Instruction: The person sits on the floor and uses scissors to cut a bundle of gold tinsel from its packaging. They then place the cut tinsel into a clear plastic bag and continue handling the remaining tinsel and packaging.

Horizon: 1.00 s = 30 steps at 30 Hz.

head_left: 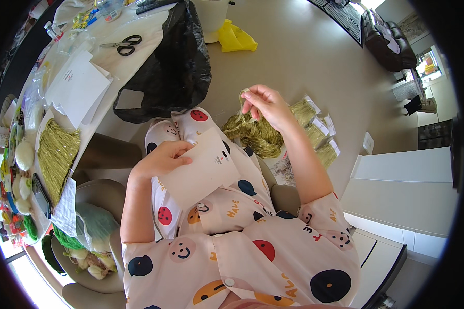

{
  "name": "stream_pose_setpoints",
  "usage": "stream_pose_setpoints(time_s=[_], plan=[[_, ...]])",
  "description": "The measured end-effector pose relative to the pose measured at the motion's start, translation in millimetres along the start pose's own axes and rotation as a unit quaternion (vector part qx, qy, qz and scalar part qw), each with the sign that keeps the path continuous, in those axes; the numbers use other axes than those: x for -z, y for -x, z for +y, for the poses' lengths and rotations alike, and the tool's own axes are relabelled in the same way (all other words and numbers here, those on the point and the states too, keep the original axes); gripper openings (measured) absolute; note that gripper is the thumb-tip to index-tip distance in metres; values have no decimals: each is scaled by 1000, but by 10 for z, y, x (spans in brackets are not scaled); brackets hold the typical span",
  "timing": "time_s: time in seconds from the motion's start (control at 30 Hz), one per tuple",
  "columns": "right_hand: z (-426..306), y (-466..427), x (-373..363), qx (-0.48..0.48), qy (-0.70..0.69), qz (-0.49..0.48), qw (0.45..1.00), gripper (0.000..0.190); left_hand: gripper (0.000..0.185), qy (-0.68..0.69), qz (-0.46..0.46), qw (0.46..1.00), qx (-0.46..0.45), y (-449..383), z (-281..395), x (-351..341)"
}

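My left hand [165,159] grips a white card [207,166] over my lap, thumb on its upper face. The card has a small slot and bears small printing near one end. Raised beyond my right knee, my right hand [263,103] pinches a thin olive-green strand [241,101] between thumb and fingertips. Below that hand lies a loose heap of olive-green yarn-like fibre [258,140], partly hidden by the hand and forearm. Beside the heap are several bundles of the same fibre with white cards [320,126] at their ends.
At left, a table [149,36] bears black-handled scissors [127,44], white cards [79,87], an olive fibre bundle [58,154] and a phone [42,195]. A black plastic bag [174,73] hangs off its edge. A yellow bag [236,38] lies on the floor; a chair [100,191] holds bagged material.
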State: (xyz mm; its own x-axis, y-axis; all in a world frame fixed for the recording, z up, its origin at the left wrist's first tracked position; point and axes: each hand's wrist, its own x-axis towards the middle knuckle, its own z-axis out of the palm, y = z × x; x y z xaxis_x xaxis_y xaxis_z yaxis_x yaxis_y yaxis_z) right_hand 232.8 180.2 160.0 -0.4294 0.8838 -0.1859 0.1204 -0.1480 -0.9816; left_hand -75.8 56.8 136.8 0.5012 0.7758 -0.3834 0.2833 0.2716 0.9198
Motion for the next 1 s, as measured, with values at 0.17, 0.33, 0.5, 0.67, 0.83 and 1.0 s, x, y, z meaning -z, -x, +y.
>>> stream_pose_setpoints(time_s=[0.17, 0.33, 0.5, 0.67, 0.83, 1.0], plan=[[-26, 24, -239, -23, 37, -43, 998, 26, 30, -93, -30, 994, -51, -167, 12, -110], [56, 139, -524, -3, 137, -123, 983, 28, 30, -182, -36, 980, -77, -361, 22, -356], [326, 491, -704, 243, 419, -42, 874, 13, 31, -198, 74, 977, 20, -258, 65, -434], [517, 741, -725, 317, 543, -48, 776, 19, 47, -164, 148, 975, 35, -219, 92, -464], [646, 869, -724, 365, 573, -13, 734, 34, 64, -212, 86, 973, 37, -259, 72, -441], [685, 946, -701, 377, 587, -3, 717, 39, 61, -189, 95, 977, 9, -238, 37, -450]])
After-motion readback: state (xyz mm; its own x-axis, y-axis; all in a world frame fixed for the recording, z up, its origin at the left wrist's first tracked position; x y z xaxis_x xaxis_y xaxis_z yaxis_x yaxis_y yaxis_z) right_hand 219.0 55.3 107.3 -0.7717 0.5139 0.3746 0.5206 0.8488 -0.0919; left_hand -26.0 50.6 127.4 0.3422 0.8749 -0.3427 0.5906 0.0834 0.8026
